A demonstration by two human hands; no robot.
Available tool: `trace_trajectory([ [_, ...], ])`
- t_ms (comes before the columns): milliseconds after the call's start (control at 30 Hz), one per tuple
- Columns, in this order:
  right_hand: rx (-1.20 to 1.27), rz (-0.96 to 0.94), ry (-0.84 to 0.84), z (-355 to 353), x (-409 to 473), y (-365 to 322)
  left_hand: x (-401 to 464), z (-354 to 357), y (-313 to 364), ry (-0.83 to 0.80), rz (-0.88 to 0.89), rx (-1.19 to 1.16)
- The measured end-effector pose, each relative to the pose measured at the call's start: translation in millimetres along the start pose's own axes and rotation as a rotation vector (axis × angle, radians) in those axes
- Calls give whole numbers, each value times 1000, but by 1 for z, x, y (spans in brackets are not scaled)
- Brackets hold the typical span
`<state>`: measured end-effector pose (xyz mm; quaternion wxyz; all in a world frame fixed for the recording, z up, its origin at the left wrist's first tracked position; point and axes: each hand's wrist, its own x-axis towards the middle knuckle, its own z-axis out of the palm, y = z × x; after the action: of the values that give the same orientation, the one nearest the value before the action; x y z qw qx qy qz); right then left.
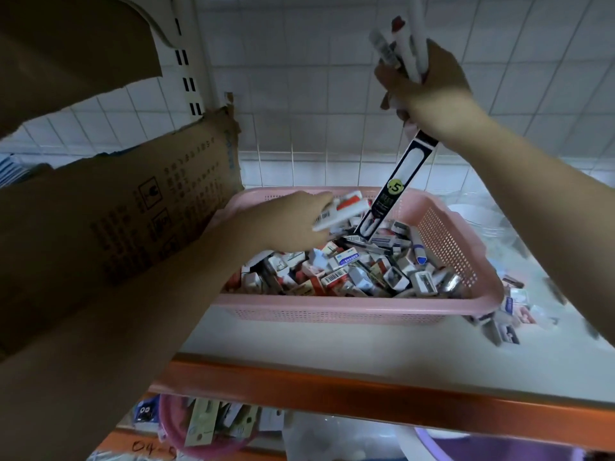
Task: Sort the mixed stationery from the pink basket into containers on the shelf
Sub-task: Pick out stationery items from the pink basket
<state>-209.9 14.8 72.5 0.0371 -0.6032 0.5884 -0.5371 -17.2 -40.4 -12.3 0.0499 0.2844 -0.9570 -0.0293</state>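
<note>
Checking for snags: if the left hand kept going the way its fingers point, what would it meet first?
Probably the long black packet dangling from the right hand, though depth is unclear; the left hand already holds small boxes.

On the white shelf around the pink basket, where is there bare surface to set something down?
Free: the white shelf strip between the pink basket front wall and the orange shelf edge. Crowded: right of the basket, with scattered small boxes and clear plastic; left, the cardboard box abuts it.
</note>
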Motion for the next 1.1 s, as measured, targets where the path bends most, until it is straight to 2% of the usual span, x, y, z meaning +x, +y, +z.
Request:
trace_trajectory([
  [167, 64, 62, 119, -3, -10, 2, 1, -4, 3, 254, -104, -552],
  [233, 159, 127, 178, -3, -13, 3, 4, -5, 6, 330, -113, -677],
  [400, 428, 265, 332, 0, -24, -2, 13, -6, 23, 303, -98, -819],
  [467, 524, 355, 370, 5, -32, 1, 15, -6, 31, 304, -94, -825],
  [567, 581, 450, 451, 19, -45, 13, 15, -8, 42, 269, -49, -699],
  [633, 658, 521, 535, 29, -52, 23, 14, -6, 48, 200, -3, -643],
  [733, 848, 723, 593, 41, -60, 37, 15, 3, 53, 108, 47, -601],
  [833, 958, 838, 571, 41, -61, 43, 16, 12, 53, 91, 24, -512],
  [1000, 792, 731, 541, 16, -61, 43, 12, 12, 43, 126, -28, -343],
  [1100, 723, 780, 329, 3, -71, 34, 7, 7, 40, 130, -34, -322],
])
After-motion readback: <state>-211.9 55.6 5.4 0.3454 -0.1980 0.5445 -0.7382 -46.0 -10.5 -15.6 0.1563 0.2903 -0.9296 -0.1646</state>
